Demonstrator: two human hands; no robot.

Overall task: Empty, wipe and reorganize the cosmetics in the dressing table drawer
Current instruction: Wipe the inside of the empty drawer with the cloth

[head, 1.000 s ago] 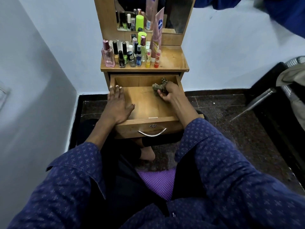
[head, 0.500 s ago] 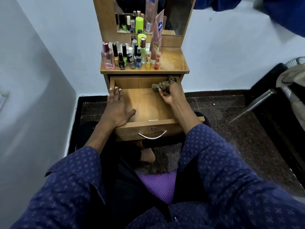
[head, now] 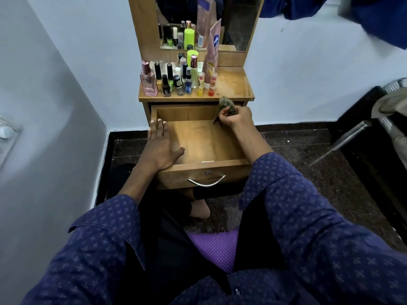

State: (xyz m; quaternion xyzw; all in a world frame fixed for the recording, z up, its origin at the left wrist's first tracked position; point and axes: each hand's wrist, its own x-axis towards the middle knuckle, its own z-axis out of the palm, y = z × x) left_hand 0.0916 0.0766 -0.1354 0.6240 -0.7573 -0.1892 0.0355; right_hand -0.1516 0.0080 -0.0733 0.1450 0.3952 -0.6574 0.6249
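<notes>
left hand (head: 160, 148) lies flat, fingers straight, on the drawer's (head: 204, 167) left wall. beyond those fingertips the cosmetics (head: 176, 78) stand crowded on the tabletop (head: 233, 84), so emptying looks done. right hand (head: 236, 117) bunches the cloth (head: 226, 105) at the back right corner: wiping underway, restocking not yet begun.

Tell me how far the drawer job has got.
Emptying looks done: the drawer holds no cosmetics, and the bottles stand on the tabletop. Wiping is in hand: the right hand grips a cloth at the far right corner, while the left hand rests on the left wall. Putting the cosmetics back is left.
</notes>
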